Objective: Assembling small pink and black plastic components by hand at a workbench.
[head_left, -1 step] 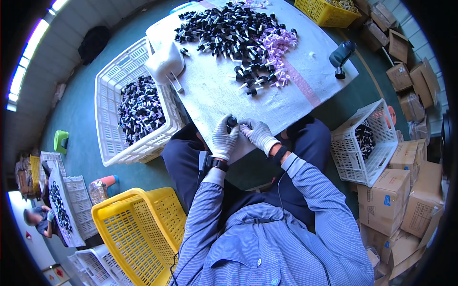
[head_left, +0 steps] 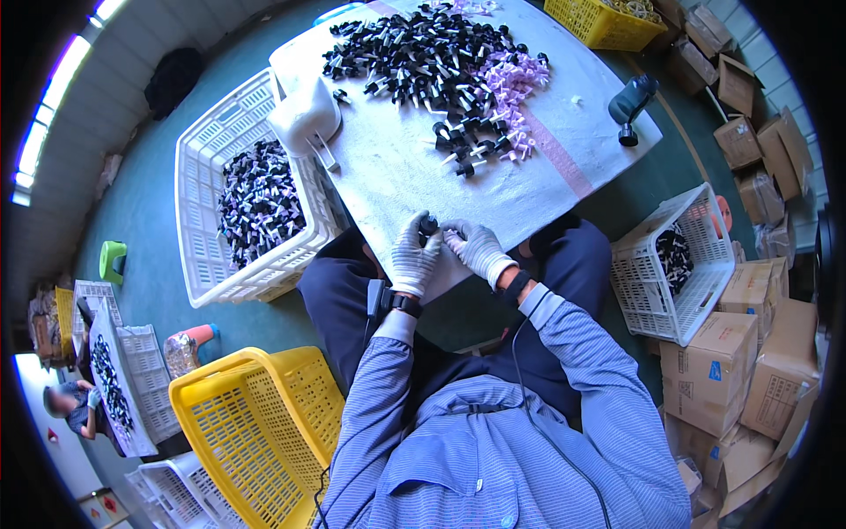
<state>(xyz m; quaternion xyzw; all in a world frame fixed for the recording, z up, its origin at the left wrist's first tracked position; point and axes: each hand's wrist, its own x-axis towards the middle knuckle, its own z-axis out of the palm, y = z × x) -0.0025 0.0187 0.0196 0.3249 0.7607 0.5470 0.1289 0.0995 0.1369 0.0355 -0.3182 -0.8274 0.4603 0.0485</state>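
Both hands wear white knit gloves and meet over the near edge of the white table (head_left: 388, 189). My left hand (head_left: 414, 257) is closed around a small black-headed piece (head_left: 428, 225), its dark end showing above the fingers. Close beside it, my right hand (head_left: 480, 251) pinches a small pinkish piece (head_left: 454, 236), mostly covered by the fingertips. Farther back lies a big pile of black-headed pieces with white stems (head_left: 414, 53). Small lilac pieces (head_left: 511, 81) are heaped along its right side. A few black pieces (head_left: 467, 145) spread from the pile toward me.
A white scoop (head_left: 307, 116) rests at the table's left edge, above a white crate (head_left: 198, 220) of black and white pieces. A dark green tool (head_left: 630, 104) stands at right. Around me are a yellow basket (head_left: 256, 414), another white crate (head_left: 656, 295) and cartons (head_left: 709, 370). A person works far left.
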